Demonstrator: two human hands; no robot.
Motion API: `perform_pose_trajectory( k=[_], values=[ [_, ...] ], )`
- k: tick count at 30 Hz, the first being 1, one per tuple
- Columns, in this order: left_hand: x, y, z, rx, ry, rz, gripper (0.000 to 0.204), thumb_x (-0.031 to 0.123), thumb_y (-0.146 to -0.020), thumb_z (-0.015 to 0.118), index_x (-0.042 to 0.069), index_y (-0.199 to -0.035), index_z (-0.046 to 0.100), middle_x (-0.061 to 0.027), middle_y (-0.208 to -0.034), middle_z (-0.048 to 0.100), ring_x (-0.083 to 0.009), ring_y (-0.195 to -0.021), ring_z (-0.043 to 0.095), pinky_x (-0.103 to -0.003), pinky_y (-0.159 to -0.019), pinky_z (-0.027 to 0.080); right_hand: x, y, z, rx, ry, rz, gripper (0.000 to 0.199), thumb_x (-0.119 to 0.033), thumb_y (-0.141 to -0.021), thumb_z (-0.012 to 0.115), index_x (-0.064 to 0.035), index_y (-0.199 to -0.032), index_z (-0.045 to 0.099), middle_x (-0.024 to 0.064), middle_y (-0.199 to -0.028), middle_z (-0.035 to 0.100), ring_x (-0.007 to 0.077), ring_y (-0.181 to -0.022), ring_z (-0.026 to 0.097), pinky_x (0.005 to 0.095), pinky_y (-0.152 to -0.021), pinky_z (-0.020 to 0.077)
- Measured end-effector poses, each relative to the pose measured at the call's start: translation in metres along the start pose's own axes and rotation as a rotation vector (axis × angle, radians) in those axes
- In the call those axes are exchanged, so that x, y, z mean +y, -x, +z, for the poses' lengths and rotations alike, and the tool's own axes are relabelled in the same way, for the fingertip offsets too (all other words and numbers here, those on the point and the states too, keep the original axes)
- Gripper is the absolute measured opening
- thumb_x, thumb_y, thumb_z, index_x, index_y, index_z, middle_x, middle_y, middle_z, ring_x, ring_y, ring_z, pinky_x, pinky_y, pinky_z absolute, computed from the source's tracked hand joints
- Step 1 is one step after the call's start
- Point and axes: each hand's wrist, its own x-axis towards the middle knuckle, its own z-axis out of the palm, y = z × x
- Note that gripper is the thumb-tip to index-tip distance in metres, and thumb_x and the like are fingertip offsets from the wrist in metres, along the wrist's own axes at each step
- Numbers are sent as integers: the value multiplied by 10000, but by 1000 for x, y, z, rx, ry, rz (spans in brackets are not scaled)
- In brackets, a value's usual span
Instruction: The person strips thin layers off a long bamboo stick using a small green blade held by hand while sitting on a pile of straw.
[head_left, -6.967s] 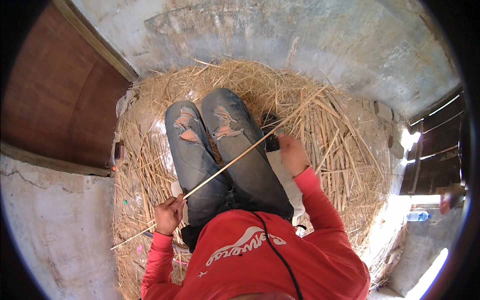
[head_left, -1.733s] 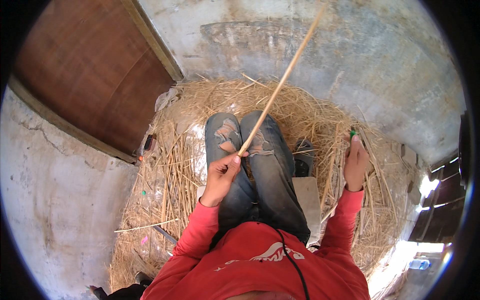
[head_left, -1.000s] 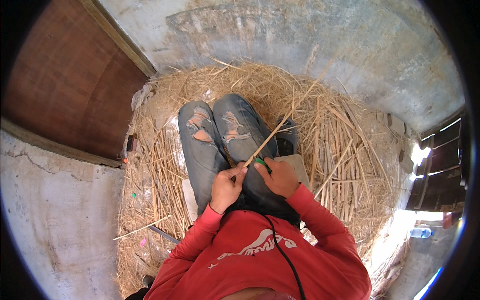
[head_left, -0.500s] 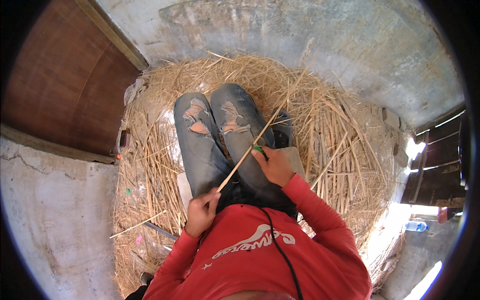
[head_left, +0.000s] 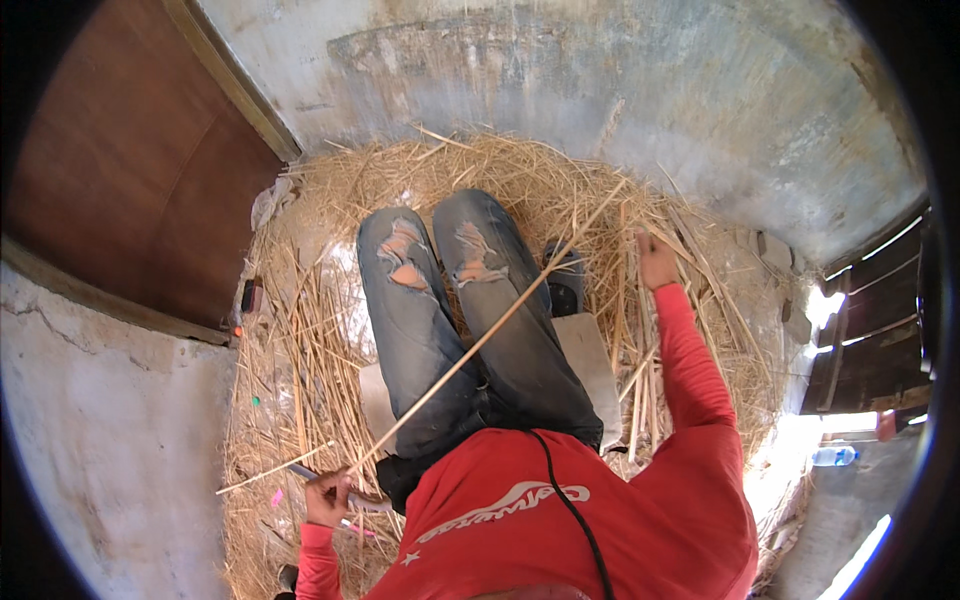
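My left hand (head_left: pixel 328 498) is closed round the lower end of a long, thin, pale dry stalk (head_left: pixel 480 343). The stalk slants across my thighs and on past my right knee toward the far side. Away from it, over the straw at the right, my right hand (head_left: pixel 657 262) is stretched out with its fingers curled in. What that hand holds cannot be made out. Beneath it lies a bed of loose stalks (head_left: pixel 690 320). A grey strip (head_left: pixel 372 502) passes by my left hand.
Straw (head_left: pixel 500 155) covers the floor. A grey shoe (head_left: pixel 566 280) is beside my right leg. A pale flat piece (head_left: pixel 588 350) sticks out from under my legs. A brown door (head_left: pixel 130 170) stands left, a concrete wall (head_left: pixel 600 70) ahead, and a plastic bottle (head_left: pixel 834 456) right.
My right hand has left the stalk and swung out to the right; the green thing in it no longer shows. My left hand has pulled the stalk's near end down and leftward.
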Motion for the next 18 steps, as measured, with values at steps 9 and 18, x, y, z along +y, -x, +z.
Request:
perform_pose_trajectory(
  k=[9, 18],
  values=[
    [60, -73, 60, -35, -135, -25, 198, 136, -953, 690, 11, -1092, 756, -149, -709, 656, -259, -602, 653, -355, -576, 497, -146, 118, -44, -202, -250, -252, 474, -429, -1045, 539, 18, -994, 690, 307, -826, 654, 481, -806, 670, 506, -724, 523],
    [76, -116, 96, -28, -224, 103, 209, 159, -934, 730, -18, -1044, 750, -209, -796, 700, -357, -676, 696, -394, -610, 538, -176, 144, -17, -392, -45, -321, 530, -486, -1046, 483, -8, -959, 693, 255, -784, 684, 469, -780, 677, 561, -723, 526]
  ],
)
